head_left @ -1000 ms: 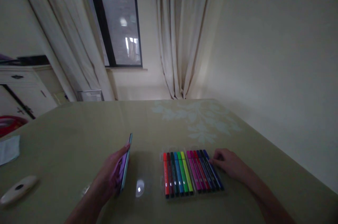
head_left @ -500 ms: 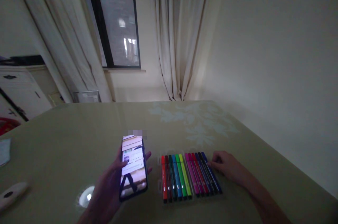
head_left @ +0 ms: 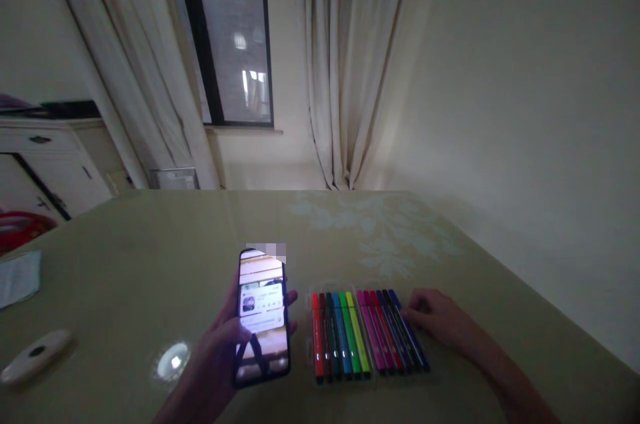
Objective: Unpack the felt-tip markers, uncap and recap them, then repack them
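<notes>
In the lower middle of the head view, a lit smartphone [head_left: 263, 344] is held tilted in my left hand [head_left: 217, 351]. The thumb lies over the screen's left edge, while fingertips wrap round the far side. Right of the phone, a clear plastic case [head_left: 374, 377] lies open on the table, holding a row of felt-tip pens [head_left: 345, 337] in two groups, red to yellow and magenta to dark blue. My right hand [head_left: 435, 317] rests at the case's right edge, fingers curled and the index fingertip against or just beside the dark blue pen [head_left: 413, 337]. Whether anything is inside those fingers is hidden.
The green table [head_left: 200, 231] reaches back to a curtained window [head_left: 230, 37]. On its left lie a white oval object [head_left: 37, 357], a small round shiny thing [head_left: 173, 363] and a pale cloth or paper [head_left: 20, 277]. A wall [head_left: 540, 144] borders the right side.
The view has turned slightly left, so everything sits farther right. My left thumb has moved lower on the phone's screen. My right hand keeps its place beside the pens.
</notes>
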Tool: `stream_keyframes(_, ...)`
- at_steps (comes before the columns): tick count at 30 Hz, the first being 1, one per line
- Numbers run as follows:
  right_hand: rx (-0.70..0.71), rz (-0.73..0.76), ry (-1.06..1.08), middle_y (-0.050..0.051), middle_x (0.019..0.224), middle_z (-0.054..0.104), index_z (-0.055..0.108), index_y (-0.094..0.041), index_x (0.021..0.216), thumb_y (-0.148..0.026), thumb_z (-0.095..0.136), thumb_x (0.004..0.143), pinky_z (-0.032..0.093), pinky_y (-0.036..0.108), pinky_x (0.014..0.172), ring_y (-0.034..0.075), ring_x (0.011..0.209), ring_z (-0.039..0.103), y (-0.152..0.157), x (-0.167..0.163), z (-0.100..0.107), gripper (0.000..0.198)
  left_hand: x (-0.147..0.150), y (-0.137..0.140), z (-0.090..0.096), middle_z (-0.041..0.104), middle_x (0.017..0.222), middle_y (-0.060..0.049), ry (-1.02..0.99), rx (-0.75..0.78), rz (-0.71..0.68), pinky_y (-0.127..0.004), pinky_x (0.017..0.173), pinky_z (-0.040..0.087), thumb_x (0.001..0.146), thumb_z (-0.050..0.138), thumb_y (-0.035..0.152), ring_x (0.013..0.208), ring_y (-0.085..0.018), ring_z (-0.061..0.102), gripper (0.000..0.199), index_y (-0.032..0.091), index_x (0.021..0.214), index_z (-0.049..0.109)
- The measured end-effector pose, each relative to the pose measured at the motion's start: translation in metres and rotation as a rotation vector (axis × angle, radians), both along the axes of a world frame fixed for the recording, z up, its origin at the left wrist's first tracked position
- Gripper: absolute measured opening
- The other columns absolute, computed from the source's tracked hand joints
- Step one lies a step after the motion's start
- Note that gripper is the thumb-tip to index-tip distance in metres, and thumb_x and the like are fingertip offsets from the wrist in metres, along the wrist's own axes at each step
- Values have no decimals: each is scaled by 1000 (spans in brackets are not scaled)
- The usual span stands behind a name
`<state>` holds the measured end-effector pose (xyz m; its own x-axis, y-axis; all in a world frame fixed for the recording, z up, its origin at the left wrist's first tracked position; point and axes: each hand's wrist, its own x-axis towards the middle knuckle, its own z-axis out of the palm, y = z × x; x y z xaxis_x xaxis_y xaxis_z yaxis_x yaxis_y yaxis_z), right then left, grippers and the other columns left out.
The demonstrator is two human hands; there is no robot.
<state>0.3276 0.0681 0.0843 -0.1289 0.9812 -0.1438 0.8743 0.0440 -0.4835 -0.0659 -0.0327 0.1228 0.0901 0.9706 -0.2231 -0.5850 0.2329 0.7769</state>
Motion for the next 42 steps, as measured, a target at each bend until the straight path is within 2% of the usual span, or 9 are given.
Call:
stream_keyframes(5, -7, -3, 13, 7, 80, 72, 66, -20, 74, -39, 62, 83, 43, 30, 66, 23, 77, 65, 1, 1, -1, 22, 0, 7, -7, 73, 131, -15, 15, -27, 26, -51, 74, 65, 69, 71, 8, 104, -42, 76, 118, 36, 164, 7)
stream_keyframes(8, -17, 2, 23, 8, 82, 73, 67, -19, 75, -40, 62, 84, 43, 30, 67, 24, 78, 65, 1, 3, -3, 22, -1, 16, -14, 73, 131, -17, 34, -121, 61, -50, 73, 65, 83, 73, 28, 103, -41, 76, 91, 29, 161, 27)
stream_keyframes(11, -24, 11, 26, 8, 83, 73, 67, -19, 77, -40, 62, 84, 44, 31, 70, 24, 81, 66, 2, 5, -4, 23, -2, 23, -19, 74, 127, -20, -3, -135, 102, -51, 81, 64, 93, 64, 45, 103, -39, 77, 70, 19, 154, 43)
stream_keyframes(14, -39, 5, 24, 9, 83, 73, 66, -19, 76, -39, 63, 84, 44, 30, 69, 24, 81, 66, 3, 4, -3, 21, -2, 29, -20, 75, 126, -19, -33, -100, 146, -48, 84, 64, 89, 66, 33, 108, -38, 75, 71, 18, 155, 42)
stream_keyframes(19, -43, -5, 28, 8, 79, 72, 65, -19, 75, -37, 63, 84, 44, 30, 67, 23, 77, 66, 3, 1, -2, 20, 1, 33, -22, 68, 140, -11, -12, -12, 206, -37, 92, 62, 79, 70, 14, 121, -32, 70, 79, 28, 152, 44)
stream_keyframes(32, -15, -1, 10, 7, 79, 71, 65, -20, 75, -31, 66, 85, 43, 28, 66, 21, 76, 65, 2, -3, 2, 16, 4, 28, -18, 62, 149, -9, 150, 35, 264, -33, 81, 65, 72, 86, 23, 121, -34, 69, 84, 34, 148, 49)
stream_keyframes(35, -19, -7, 13, 6, 81, 72, 66, -19, 77, -32, 65, 86, 43, 28, 67, 21, 77, 65, 1, -4, 2, 16, 4, 30, -18, 63, 148, -9, 151, 12, 273, -32, 79, 64, 76, 85, 29, 116, -32, 72, 76, 33, 145, 53)
stream_keyframes(40, -18, -6, 16, 6, 81, 73, 67, -19, 76, -30, 66, 85, 43, 27, 67, 21, 78, 66, 2, -4, 2, 14, 3, 32, -21, 66, 144, -7, 219, -44, 302, -26, 61, 61, 78, 82, 29, 107, -29, 76, 72, 35, 143, 53)
stream_keyframes(42, -16, -4, 26, 6, 82, 73, 67, -19, 75, -30, 67, 85, 43, 27, 67, 21, 78, 66, 2, -4, 2, 14, 3, 32, -22, 66, 144, -7, 188, -41, 278, -28, 64, 62, 82, 78, 30, 107, -28, 76, 69, 36, 145, 51)
